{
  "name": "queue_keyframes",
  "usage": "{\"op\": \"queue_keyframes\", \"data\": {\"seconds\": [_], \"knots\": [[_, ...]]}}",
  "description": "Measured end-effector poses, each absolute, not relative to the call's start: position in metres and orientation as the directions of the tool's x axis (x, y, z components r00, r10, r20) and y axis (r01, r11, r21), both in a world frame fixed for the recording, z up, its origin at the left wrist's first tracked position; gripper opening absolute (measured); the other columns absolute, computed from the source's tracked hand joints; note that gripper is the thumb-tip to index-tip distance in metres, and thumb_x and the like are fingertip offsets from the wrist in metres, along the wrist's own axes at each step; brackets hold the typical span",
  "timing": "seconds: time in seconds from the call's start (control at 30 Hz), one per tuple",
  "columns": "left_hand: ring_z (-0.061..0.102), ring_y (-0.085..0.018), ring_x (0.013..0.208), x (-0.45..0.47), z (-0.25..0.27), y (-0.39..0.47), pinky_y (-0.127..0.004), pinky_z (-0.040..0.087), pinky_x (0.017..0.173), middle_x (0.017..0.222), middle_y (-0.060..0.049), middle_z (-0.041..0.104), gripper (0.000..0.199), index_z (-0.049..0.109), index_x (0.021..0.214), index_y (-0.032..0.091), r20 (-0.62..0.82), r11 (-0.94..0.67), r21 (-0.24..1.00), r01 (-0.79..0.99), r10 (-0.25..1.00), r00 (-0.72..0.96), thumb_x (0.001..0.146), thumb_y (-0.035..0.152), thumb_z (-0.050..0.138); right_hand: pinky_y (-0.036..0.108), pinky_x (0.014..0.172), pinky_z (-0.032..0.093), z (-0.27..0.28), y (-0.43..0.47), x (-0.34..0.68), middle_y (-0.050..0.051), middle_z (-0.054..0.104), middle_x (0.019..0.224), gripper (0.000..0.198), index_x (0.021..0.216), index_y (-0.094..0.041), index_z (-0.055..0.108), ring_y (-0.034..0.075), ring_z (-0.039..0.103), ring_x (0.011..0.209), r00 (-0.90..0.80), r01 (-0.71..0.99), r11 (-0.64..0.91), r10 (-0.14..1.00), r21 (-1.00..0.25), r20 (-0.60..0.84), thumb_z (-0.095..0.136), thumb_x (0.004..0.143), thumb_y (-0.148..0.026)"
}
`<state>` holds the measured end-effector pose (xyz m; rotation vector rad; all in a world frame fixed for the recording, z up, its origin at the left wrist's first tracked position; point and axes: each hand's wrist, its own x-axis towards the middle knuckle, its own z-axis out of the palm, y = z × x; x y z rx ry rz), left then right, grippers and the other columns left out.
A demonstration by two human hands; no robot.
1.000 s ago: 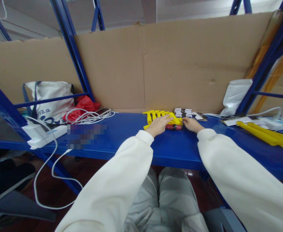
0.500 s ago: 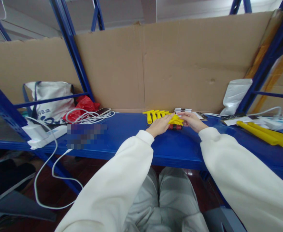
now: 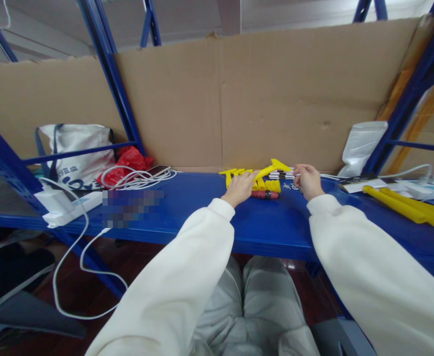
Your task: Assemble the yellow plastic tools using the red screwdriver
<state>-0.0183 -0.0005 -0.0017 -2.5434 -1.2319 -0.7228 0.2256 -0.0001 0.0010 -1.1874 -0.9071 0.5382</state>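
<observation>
My left hand (image 3: 241, 188) is closed on a yellow T-shaped plastic piece (image 3: 266, 170), whose wider head points up and to the right. Several similar yellow T-shaped pieces (image 3: 228, 176) lie in a row behind and beside that hand. Just right of it sit a ribbed stack of yellow parts (image 3: 273, 185) and a red and black cylindrical tool (image 3: 265, 195). My right hand (image 3: 309, 181) is curled in a pinch near small metal bits (image 3: 290, 186), possibly screws; what it holds is hidden. White sticks with black bands (image 3: 280, 175) lie behind those bits.
A cardboard panel (image 3: 276, 99) stands along the back of the blue shelf (image 3: 198, 217). To the left are a coiled white cable (image 3: 142, 179), a red bag (image 3: 131, 160), a cloth bag (image 3: 81, 153) and a power strip (image 3: 73, 210). Long yellow parts (image 3: 406, 207) lie at right.
My right hand has moved right, away from the yellow piece and toward the small metal bits. The left hand now holds the yellow piece alone, its head raised.
</observation>
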Motion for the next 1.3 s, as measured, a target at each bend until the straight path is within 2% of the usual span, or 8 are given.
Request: {"op": "queue_keyframes", "data": {"seconds": [0.13,0.23,0.37,0.5,0.7,0.9,1.13,1.3], "knots": [[0.070,-0.028,0.125,-0.035,0.003,0.006,-0.042,0.054,0.104,0.139,-0.016,0.071,0.052,0.057,0.154,0.024,0.546,-0.376,0.164,0.912,0.804,0.234,0.105,0.017,0.044,0.021,0.038,0.032,0.001,-0.005,0.220,-0.005,0.056,0.066,0.014,0.080,-0.022,0.053,0.007,0.040,0.040,0.486,0.153,0.283,0.813,-0.947,0.321,0.065,0.086,-0.017],[0.073,-0.029,0.120,-0.048,0.003,0.013,-0.043,0.054,0.102,0.131,-0.017,0.075,0.051,0.062,0.151,0.025,0.530,-0.220,0.284,0.933,0.847,0.038,0.105,0.017,0.044,0.020,0.037,0.031,-0.001,-0.007,0.216,-0.006,0.055,0.063,0.017,0.078,-0.021,0.054,0.006,0.041,0.039,0.429,0.209,0.256,0.843,-0.944,0.323,0.068,0.087,-0.015],[0.075,-0.030,0.117,-0.056,-0.003,0.020,-0.042,0.056,0.101,0.124,-0.018,0.076,0.049,0.068,0.146,0.023,0.472,-0.111,0.378,0.919,0.877,-0.089,0.103,0.017,0.045,0.019,0.039,0.033,-0.003,-0.008,0.214,-0.005,0.057,0.063,0.014,0.080,-0.018,0.059,0.006,0.042,0.040,0.379,0.283,0.246,0.859,-0.927,0.344,0.066,0.088,-0.009],[0.072,-0.028,0.124,-0.056,-0.010,0.029,-0.034,0.054,0.106,0.134,-0.018,0.075,0.048,0.068,0.145,0.021,0.392,-0.064,0.439,0.896,0.911,-0.127,0.102,0.017,0.048,0.020,0.039,0.034,-0.004,-0.008,0.214,-0.004,0.059,0.064,0.014,0.085,-0.017,0.063,0.006,0.042,0.040,0.374,0.318,0.218,0.865,-0.923,0.333,0.059,0.088,-0.003],[0.068,-0.025,0.133,-0.057,-0.017,0.048,-0.028,0.050,0.106,0.138,-0.014,0.074,0.042,0.072,0.138,0.017,0.251,-0.072,0.553,0.830,0.964,-0.083,0.105,0.020,0.046,0.019,0.039,0.034,-0.006,-0.007,0.216,-0.004,0.059,0.064,0.011,0.082,-0.017,0.062,0.006,0.044,0.041,0.326,0.352,0.231,0.878,-0.907,0.350,0.062,0.087,-0.007],[0.067,-0.026,0.135,-0.059,-0.020,0.055,-0.035,0.048,0.110,0.136,-0.016,0.075,0.042,0.069,0.139,0.018,0.219,-0.064,0.586,0.808,0.972,-0.082,0.105,0.022,0.046,0.019,0.039,0.035,-0.005,-0.008,0.215,-0.005,0.058,0.063,0.015,0.082,-0.017,0.062,0.006,0.043,0.040,0.313,0.377,0.231,0.879,-0.897,0.358,0.059,0.087,-0.004],[0.064,-0.029,0.138,-0.060,-0.021,0.049,-0.046,0.042,0.120,0.140,-0.014,0.074,0.041,0.068,0.139,0.025,0.247,-0.040,0.550,0.834,0.962,-0.117,0.106,0.034,0.046,0.019,0.040,0.035,-0.004,-0.012,0.213,-0.006,0.057,0.060,0.020,0.081,-0.018,0.060,0.006,0.044,0.040,0.282,0.401,0.217,0.895,-0.890,0.345,0.056,0.087,0.001],[0.065,-0.030,0.137,-0.059,-0.018,0.046,-0.051,0.041,0.121,0.136,-0.014,0.076,0.039,0.071,0.135,0.025,0.250,-0.042,0.528,0.848,0.962,-0.108,0.106,0.033,0.046,0.020,0.041,0.035,-0.003,-0.013,0.213,-0.005,0.058,0.061,0.017,0.081,-0.018,0.061,0.007,0.045,0.040,0.254,0.416,0.214,0.906,-0.884,0.339,0.060,0.085,-0.001]]}}
